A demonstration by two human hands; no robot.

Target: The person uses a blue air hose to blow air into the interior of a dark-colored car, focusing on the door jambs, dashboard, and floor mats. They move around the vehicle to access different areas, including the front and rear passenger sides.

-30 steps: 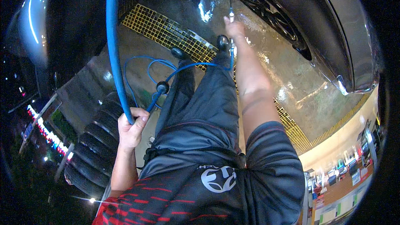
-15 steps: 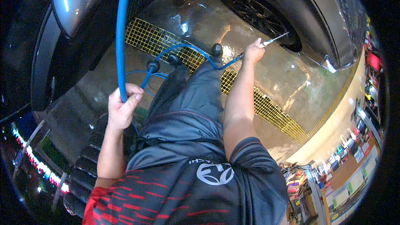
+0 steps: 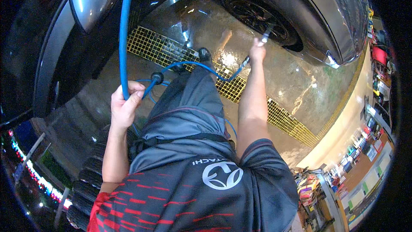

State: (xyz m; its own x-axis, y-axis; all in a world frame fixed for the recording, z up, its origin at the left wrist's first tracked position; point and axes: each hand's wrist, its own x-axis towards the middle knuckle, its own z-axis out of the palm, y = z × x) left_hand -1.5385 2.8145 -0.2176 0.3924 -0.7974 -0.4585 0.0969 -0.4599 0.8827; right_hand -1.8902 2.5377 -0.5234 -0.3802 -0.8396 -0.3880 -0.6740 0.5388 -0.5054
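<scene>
My left hand (image 3: 124, 106) is closed around a thick blue hose (image 3: 125, 34), which runs up past the top edge. A black ball stopper (image 3: 157, 77) sits on the hose just beyond that hand. From there the hose loops across to a metal fitting (image 3: 246, 61) below my right hand (image 3: 257, 53). My right arm is stretched out, its hand wrapped round an air blow gun (image 3: 265, 38) with a slim nozzle, now blurred. The nozzle points toward a dark-spoked wheel (image 3: 257, 17) of a dark car and looks close to it; contact cannot be made out.
A yellow floor grating (image 3: 279, 114) crosses the wet floor under my feet. The car body (image 3: 317, 8) rises beyond the wheel. Another dark vehicle with a mirror (image 3: 92, 0) stands at left. Stacked tyres (image 3: 88, 184) lie lower left; a cluttered workbench (image 3: 365, 163) is at right.
My right hand has shifted slightly left, and the blow gun's nozzle now points more upward. The wheel appears lower and further left. My left hand keeps its hold on the hose.
</scene>
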